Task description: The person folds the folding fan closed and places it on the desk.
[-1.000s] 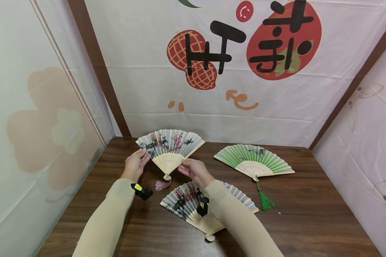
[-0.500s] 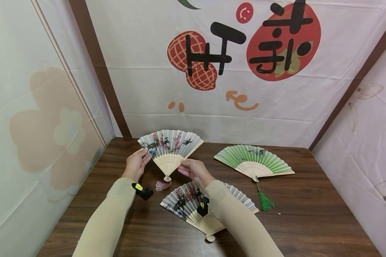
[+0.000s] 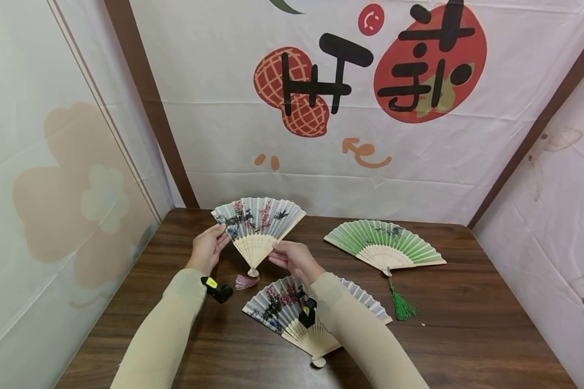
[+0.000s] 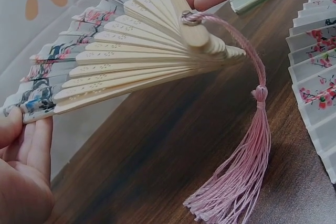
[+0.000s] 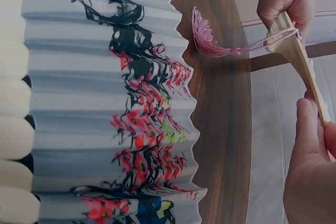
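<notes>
Both hands hold a spread folding fan [image 3: 255, 246] above the far left of the table, its pale cloth painted with pink blossoms. My left hand [image 3: 208, 249] pinches the left edge between thumb and fingers. On the other side, my right hand [image 3: 297, 258] pinches the right outer rib. A pink tassel [image 4: 247, 166] hangs from the pivot end, with bare wooden ribs [image 4: 121, 51] fanning out above it. Beneath my right forearm lies a second blossom-painted fan [image 3: 274, 308], spread and partly hidden by the sleeve and wrist camera.
A green folding fan [image 3: 413, 243] lies spread at the back right, its green tassel [image 3: 403, 309] pointing toward me. Printed cloth walls [image 3: 233, 135] stand behind and beside the brown wooden table [image 3: 467, 324].
The held fan's spread has narrowed slightly, with its left edge shifting right and its right edge a little left. My left hand has moved slightly right; the other fans stay put.
</notes>
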Motion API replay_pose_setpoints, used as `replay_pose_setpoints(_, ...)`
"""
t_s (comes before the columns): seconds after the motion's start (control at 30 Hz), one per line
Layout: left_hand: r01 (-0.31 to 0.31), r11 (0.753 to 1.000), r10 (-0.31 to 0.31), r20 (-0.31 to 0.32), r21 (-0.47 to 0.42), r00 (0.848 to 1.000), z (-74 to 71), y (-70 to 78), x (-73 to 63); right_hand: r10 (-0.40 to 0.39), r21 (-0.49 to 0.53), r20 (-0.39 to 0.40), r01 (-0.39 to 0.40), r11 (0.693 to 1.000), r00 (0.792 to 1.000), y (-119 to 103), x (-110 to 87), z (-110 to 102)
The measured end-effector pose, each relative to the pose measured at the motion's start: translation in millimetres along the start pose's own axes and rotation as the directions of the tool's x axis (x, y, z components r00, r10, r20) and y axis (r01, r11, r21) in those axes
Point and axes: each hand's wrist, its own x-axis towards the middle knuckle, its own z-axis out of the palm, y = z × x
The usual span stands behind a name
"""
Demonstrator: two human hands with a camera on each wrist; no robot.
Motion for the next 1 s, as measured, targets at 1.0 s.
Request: replay_pose_setpoints(1.0, -0.020, 0.986, 0.010, 0.064, 0.165, 0.998, 8.2, -10.9, 0.1, 0.010, -0.064, 0.035, -0.008, 0.998, 0.999, 0.6, -1.2, 2.8)
